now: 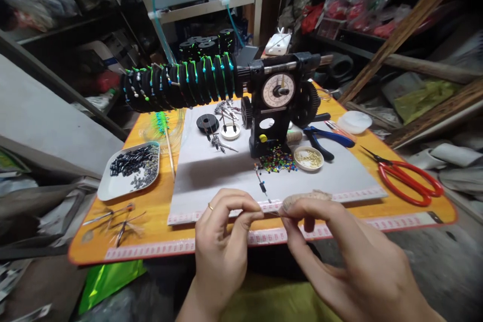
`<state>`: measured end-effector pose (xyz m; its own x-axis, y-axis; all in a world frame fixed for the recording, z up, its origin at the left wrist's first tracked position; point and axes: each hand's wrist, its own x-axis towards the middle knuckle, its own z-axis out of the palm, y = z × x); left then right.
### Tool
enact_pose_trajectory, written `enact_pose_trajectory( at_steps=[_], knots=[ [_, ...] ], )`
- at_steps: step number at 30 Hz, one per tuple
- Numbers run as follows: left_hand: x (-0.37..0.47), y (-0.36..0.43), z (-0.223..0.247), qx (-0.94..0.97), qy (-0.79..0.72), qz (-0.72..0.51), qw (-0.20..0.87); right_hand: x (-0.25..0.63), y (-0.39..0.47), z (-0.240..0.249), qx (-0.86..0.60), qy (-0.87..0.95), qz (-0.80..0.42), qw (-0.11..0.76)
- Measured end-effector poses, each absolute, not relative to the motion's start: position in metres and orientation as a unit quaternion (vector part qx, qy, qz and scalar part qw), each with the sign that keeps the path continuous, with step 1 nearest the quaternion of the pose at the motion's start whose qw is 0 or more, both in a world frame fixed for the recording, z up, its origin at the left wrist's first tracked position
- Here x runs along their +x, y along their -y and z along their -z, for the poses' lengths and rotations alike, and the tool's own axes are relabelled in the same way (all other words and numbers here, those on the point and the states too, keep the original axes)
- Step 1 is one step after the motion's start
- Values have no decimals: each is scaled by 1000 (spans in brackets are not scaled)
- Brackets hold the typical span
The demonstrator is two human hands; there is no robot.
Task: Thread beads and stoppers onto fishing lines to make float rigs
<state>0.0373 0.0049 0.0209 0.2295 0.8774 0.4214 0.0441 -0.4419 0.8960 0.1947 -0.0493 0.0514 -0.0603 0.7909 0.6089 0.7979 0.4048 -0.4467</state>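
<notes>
My left hand [226, 231], with a ring on one finger, pinches thumb and forefinger together above the board's front edge. Opposite it, my right hand [339, 241] is also closed in a pinch, a tan wrap around one finger. A thin fishing line [272, 211], barely visible, spans the small gap between the fingertips. Just beyond them, a short rig piece with a black sleeve [263, 187] lies on the white board [219, 181]. Further back are a heap of coloured beads [277, 159] and a round dish of small gold parts [308, 159].
A black geared machine [273, 105] with a dial carries a long row of line-wound black spools [181, 83]. Red-handled scissors [405, 176] and blue pliers [328, 138] lie right. A white tray [103, 191] of black parts stands left. Measuring tape [158, 250] runs along the table's front edge.
</notes>
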Motion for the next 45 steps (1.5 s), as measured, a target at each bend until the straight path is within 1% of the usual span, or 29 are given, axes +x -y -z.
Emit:
enact_pose_trajectory(
  at_steps=[5, 9, 10, 11, 13, 15, 17, 22, 25, 29, 35, 38, 41, 43, 45],
  knots=[
    [41, -5, -17, 665, -339, -521, 414, 200, 52, -50, -562, 716, -21, 413],
    [45, 0, -16, 675, -291, -467, 492, 207, 55, -50, -576, 687, -92, 433],
    [46, 1, -16, 693, -268, -450, 495, 208, 56, -51, -575, 683, -118, 436],
    [47, 2, -17, 719, -249, -437, 480, 210, 56, -52, -571, 681, -144, 436],
    [49, -1, -18, 777, -224, -434, 398, 212, 56, -56, -561, 683, -180, 433],
    [49, -7, -22, 814, -213, -448, 303, 215, 54, -61, -558, 686, -185, 429],
    [47, -15, -26, 834, -200, -456, 237, 217, 51, -65, -557, 694, -176, 421],
    [35, -29, -37, 874, -159, -441, 130, 218, 41, -73, -530, 722, -201, 396],
    [26, -32, -38, 881, -149, -435, 107, 215, 35, -76, -517, 723, -235, 394],
    [17, -33, -40, 886, -146, -427, 104, 211, 28, -79, -506, 721, -264, 393],
    [10, -35, -51, 890, -153, -412, 120, 207, 23, -78, -500, 728, -266, 387],
    [8, -34, -53, 880, -176, -413, 154, 204, 23, -77, -497, 721, -278, 394],
    [9, -28, -49, 836, -202, -442, 253, 199, 23, -73, -486, 681, -314, 449],
    [10, -22, -45, 795, -232, -468, 307, 192, 23, -68, -462, 622, -363, 518],
    [11, -16, -41, 759, -261, -493, 336, 185, 23, -61, -430, 564, -393, 585]
  ],
)
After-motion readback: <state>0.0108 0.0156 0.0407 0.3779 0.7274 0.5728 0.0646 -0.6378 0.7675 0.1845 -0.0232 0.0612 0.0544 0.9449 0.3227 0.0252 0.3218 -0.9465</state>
